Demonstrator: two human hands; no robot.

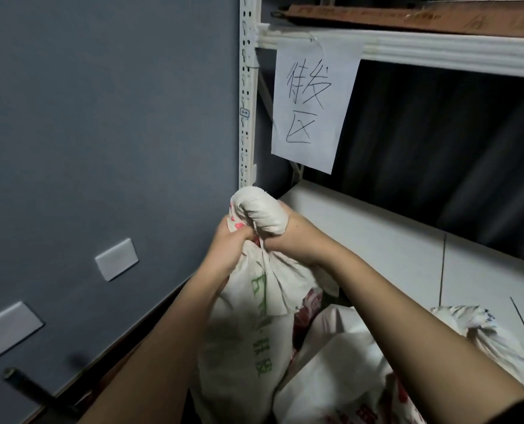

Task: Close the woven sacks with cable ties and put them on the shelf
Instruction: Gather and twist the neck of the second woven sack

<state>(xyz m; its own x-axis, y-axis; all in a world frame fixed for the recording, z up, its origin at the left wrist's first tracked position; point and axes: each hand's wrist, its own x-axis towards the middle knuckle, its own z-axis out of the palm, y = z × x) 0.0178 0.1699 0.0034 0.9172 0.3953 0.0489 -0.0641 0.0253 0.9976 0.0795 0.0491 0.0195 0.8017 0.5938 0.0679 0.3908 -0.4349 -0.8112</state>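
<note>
Nearest the camera, low on the right, lie two more white woven sacks: one plain-faced sack (331, 368) with red print along its lower edge, and beyond it a tied sack (481, 335) with its mouth gathered into a ruffled knot. What either holds cannot be seen.

Between the forearms stands the woven sack (254, 325), white and creased, with green characters running down its face and red print at its right side. It bulges as if full, though its contents are hidden. Its neck is bunched tight and the loose top is rolled over into a thick, rounded wad above the hands.

The left hand (228, 244) has its fingers curled round the neck from the left, and the right hand (297, 237) clenches the same gathered neck from the right, thumb side against the rolled top. The two hands touch at the neck.

The sack is in front of the shelf (377, 237), whose pale board runs off to the right behind it. A handwritten paper sign (312, 96) hangs from the white beam above, beside the perforated upright (248, 87). To the left is a grey-blue wall (101, 117) with two blank cover plates (116, 259).
</note>
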